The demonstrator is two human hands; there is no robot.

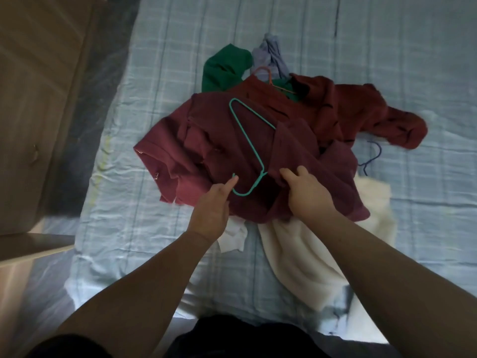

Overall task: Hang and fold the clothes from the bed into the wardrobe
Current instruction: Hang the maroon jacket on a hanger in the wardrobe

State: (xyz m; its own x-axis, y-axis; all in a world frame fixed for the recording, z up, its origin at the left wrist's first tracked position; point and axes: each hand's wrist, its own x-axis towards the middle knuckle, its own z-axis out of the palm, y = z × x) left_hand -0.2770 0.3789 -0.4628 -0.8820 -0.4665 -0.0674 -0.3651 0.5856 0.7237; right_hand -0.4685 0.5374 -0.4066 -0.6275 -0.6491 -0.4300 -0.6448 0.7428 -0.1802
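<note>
The left hand, grip apart, touches the hook of the teal hanger with a straight finger, while the right hand has its grip clamped on the maroon shirt on the bed.

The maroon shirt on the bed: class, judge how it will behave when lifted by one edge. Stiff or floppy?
Probably floppy: the maroon shirt lies creased and bunches where the right hand grips it. Likely light: the cloth looks thin and folds easily. The teal hanger lying on top may slide off as the shirt rises.
</note>
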